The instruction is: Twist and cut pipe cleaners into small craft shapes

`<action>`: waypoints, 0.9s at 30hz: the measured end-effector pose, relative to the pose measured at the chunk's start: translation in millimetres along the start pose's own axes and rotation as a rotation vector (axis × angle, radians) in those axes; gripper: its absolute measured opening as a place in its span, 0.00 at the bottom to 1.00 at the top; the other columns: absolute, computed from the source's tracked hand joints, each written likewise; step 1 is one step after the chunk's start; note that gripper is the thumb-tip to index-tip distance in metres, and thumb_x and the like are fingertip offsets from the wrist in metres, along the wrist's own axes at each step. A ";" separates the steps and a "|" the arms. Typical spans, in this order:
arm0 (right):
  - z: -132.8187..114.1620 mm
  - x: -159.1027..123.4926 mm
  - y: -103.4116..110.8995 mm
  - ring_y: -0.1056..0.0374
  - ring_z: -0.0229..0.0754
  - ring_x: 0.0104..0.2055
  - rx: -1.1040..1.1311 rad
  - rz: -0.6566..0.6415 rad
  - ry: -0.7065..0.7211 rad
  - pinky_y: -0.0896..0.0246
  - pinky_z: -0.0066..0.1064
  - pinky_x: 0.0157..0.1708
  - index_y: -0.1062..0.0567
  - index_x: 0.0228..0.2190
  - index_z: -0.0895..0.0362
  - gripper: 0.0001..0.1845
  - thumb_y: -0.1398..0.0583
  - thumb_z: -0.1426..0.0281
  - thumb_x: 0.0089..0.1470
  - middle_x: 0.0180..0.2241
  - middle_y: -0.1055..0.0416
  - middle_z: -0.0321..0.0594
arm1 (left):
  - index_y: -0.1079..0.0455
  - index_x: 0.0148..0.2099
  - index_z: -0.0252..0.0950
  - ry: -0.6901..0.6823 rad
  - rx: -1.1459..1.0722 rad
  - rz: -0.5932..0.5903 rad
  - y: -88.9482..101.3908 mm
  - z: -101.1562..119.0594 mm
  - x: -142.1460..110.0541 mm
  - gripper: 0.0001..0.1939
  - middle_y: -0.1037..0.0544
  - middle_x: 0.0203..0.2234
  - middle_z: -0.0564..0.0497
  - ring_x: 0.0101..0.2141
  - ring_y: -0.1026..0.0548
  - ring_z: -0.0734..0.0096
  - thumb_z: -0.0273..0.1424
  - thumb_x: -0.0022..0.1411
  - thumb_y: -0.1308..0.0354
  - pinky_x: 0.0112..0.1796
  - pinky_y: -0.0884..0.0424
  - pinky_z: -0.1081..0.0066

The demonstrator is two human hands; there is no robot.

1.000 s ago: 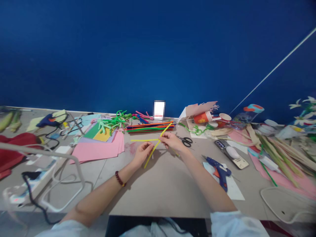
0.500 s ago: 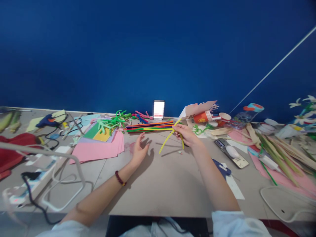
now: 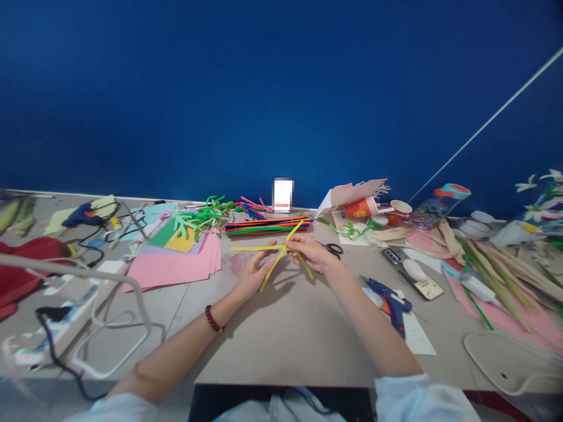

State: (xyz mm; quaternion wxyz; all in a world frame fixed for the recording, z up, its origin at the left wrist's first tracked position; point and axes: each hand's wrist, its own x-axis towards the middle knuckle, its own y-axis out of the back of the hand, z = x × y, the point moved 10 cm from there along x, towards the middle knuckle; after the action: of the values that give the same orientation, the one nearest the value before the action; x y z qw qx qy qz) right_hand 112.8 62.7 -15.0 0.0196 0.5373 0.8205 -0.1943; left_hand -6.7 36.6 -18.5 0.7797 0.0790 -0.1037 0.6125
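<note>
The fingers (image 3: pixel 299 244) of the right hand (image 3: pixel 315 255) are closed in a pinch on the crossing of several bright yellow pipe cleaners (image 3: pixel 273 271), whose straight strands splay out in a rough star. The fingers (image 3: pixel 265 257) of the left hand (image 3: pixel 254 274) are partly open and curve up beside the same crossing, touching the strands, though whether they grip them I cannot tell. The yellow bundle hangs between both hands, above the middle of the grey table (image 3: pixel 285 340). A dark red beaded bracelet (image 3: pixel 213 319) circles the left wrist.

Just right of the right hand lie black-handled scissors (image 3: pixel 335 249). Farther right, a blue hot glue gun (image 3: pixel 391 305) rests on a white paper sheet (image 3: pixel 417 334), near a smartphone (image 3: pixel 411 272) lying flat. Ahead of the hands is a long bundle of multicoloured pipe cleaners (image 3: pixel 266 226), with tangled green pipe-cleaner shapes (image 3: pixel 197 220) to its left. To the left of the hands, a stack of pink craft paper (image 3: pixel 171 269) lies beneath other coloured sheets.
</note>
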 end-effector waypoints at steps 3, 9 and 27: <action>8.4 2.0 -7.9 0.39 0.30 0.22 -0.015 -0.014 -0.026 0.44 0.21 0.17 0.27 0.26 0.59 0.16 0.30 0.64 0.37 0.21 0.33 0.32 | 0.27 0.45 0.41 0.050 -0.038 0.087 4.2 -7.6 -0.4 0.15 0.23 0.43 0.46 0.43 0.26 0.62 0.40 0.55 0.40 0.45 0.30 0.61; 19.2 3.0 -14.9 0.35 0.32 0.25 -0.015 0.012 -0.062 0.38 0.24 0.23 0.27 0.25 0.60 0.16 0.30 0.66 0.34 0.23 0.30 0.34 | 0.27 0.33 0.34 0.182 -0.047 0.208 11.2 -18.3 -4.6 0.18 0.26 0.21 0.52 0.20 0.32 0.76 0.44 0.50 0.37 0.24 0.34 0.74; 26.0 6.2 -16.0 0.37 0.31 0.21 -0.038 -0.064 -0.060 0.42 0.20 0.15 0.27 0.25 0.59 0.13 0.31 0.66 0.37 0.20 0.33 0.33 | 0.36 0.28 0.34 0.284 -0.107 0.076 0.4 -32.5 -2.4 0.22 0.40 0.13 0.60 0.14 0.46 0.84 0.50 0.51 0.41 0.16 0.53 0.78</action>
State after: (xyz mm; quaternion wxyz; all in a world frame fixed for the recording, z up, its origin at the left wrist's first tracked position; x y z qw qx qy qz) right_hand 91.3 53.7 -35.8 0.0482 0.5042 0.8399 -0.1952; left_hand -5.5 42.6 -50.5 0.7658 -0.0541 -0.0278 0.6402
